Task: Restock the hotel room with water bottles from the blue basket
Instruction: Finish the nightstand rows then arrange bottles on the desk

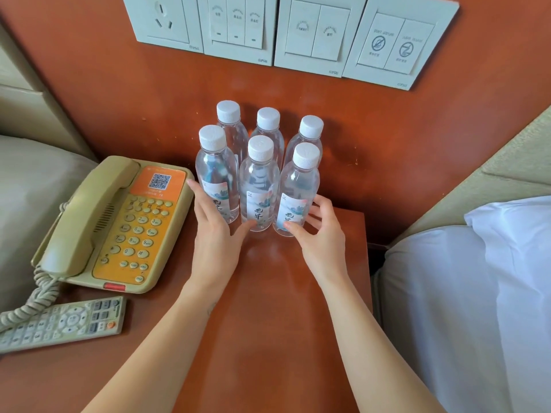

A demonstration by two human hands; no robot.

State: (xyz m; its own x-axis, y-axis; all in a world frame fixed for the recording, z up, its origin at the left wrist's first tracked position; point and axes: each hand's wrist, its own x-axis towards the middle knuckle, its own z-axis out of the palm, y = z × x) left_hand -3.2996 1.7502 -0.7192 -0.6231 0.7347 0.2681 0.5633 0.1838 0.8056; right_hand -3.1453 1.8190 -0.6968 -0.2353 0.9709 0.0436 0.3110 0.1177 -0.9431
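Hotel room: bedside table [268, 308] with telephone [119, 225], wall switch panels [298, 34], pillows [477, 293]

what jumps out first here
Six capped water bottles stand in two rows of three on the nightstand. The left hand lies against the left front bottle, the right hand cups the right front bottle. A beige-and-orange telephone sits to their left.
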